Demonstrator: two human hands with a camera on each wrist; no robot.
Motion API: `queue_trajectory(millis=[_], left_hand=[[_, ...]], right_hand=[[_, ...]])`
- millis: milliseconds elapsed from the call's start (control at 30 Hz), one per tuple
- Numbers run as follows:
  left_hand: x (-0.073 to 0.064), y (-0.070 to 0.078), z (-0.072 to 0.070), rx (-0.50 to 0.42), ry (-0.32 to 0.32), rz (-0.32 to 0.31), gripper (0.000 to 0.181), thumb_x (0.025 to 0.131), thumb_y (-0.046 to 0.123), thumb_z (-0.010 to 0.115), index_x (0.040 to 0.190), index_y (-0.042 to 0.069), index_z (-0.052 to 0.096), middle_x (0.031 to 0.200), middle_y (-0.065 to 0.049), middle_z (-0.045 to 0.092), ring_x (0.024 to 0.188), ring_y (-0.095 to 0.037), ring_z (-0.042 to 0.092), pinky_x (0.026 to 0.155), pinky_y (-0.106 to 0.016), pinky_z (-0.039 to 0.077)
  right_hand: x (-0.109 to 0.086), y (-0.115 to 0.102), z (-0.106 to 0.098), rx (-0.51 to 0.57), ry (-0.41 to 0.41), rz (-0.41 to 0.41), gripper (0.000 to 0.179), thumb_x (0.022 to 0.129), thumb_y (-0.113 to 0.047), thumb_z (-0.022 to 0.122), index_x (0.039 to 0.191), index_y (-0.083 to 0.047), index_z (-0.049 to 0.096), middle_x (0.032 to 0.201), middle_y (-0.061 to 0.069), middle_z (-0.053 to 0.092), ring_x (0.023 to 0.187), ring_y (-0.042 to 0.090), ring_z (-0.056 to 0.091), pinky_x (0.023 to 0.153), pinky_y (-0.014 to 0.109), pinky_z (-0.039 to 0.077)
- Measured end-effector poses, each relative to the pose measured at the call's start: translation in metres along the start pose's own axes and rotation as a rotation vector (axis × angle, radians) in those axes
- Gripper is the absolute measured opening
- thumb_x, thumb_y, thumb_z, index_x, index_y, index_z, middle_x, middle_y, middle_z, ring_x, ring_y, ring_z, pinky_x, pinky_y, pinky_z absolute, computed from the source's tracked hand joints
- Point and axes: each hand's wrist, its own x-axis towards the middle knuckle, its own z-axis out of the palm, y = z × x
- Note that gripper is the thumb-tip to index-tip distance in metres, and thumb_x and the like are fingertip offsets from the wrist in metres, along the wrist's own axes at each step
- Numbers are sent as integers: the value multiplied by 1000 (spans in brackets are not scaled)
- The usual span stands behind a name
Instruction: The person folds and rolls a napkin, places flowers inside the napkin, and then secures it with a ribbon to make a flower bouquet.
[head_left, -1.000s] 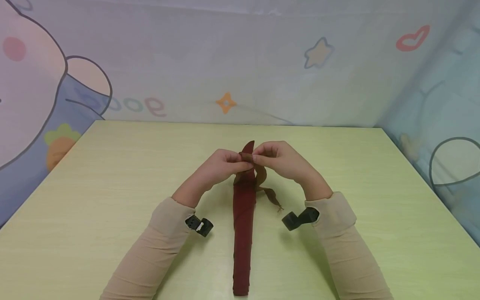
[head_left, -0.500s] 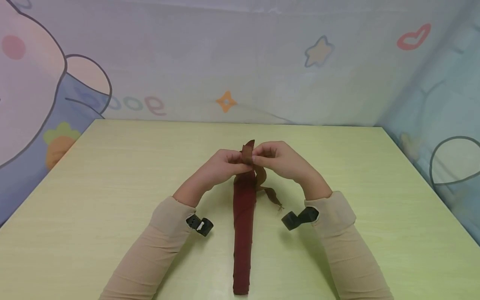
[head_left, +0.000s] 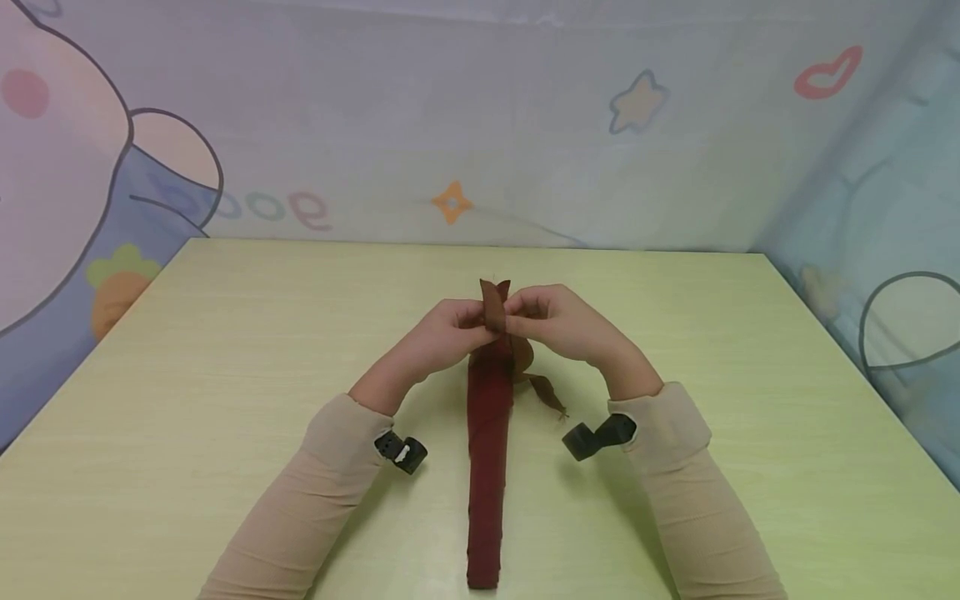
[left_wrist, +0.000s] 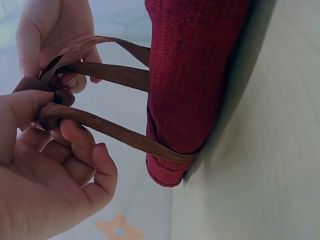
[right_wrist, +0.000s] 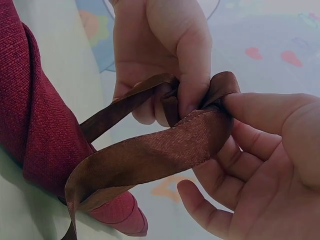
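A long, narrow dark red cloth bundle lies lengthwise on the table, its narrow tip at the far end. A brown satin ribbon goes round that far part; the left wrist view shows several ribbon strands running from the cloth up to both hands. My left hand pinches the ribbon between thumb and fingers. Close beside it, my right hand pinches another part of the ribbon, which makes a wide loop in the right wrist view. Fingers partly hide the gathered ribbon.
The pale wooden table ends at a printed cloth backdrop. A ribbon tail with a frayed end trails right of the bundle. Small black wrist devices stick out from both beige sleeves.
The ribbon strip between my fingertips, first lying sideways, now stands up past my fingers towards the bundle's tip. Both hands keep nearly the same place, and the red bundle stays put.
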Motion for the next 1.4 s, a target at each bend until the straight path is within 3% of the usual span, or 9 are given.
queue_trajectory(millis=[500,667,833,1067,1400], left_hand=[[-1,1,3,-1,14,20,26,95,8,52,116,0,65,103,-10,70,94,-14,59,84,-29,46],[0,0,4,-6,26,2,26,94,7,52,115,1,66,102,-10,70,91,-13,58,82,-28,46],[1,-1,5,-19,35,-12,26,93,6,51,113,1,67,92,-4,69,82,-12,56,74,-27,45],[0,-1,4,-25,52,-9,19,91,5,53,102,-1,68,71,1,55,66,-12,44,63,-26,38],[-1,1,2,33,87,11,15,90,8,58,95,0,69,68,3,53,69,-13,43,63,-27,38]], right_hand=[[0,1,1,-39,-3,-12,18,94,-16,60,102,-3,69,97,6,69,96,18,59,86,34,46],[0,-1,2,-46,-5,-15,17,94,-17,61,101,-4,69,96,7,68,94,18,59,84,34,46],[-1,-1,2,-46,-5,-13,17,94,-17,61,101,-4,69,96,6,68,94,19,59,84,34,46],[-1,-2,1,-40,-8,-13,18,94,-18,61,102,-5,70,97,7,69,96,19,59,86,35,46],[0,-1,1,-28,-12,-5,19,94,-20,62,103,-6,70,98,7,69,98,18,58,88,35,45]])
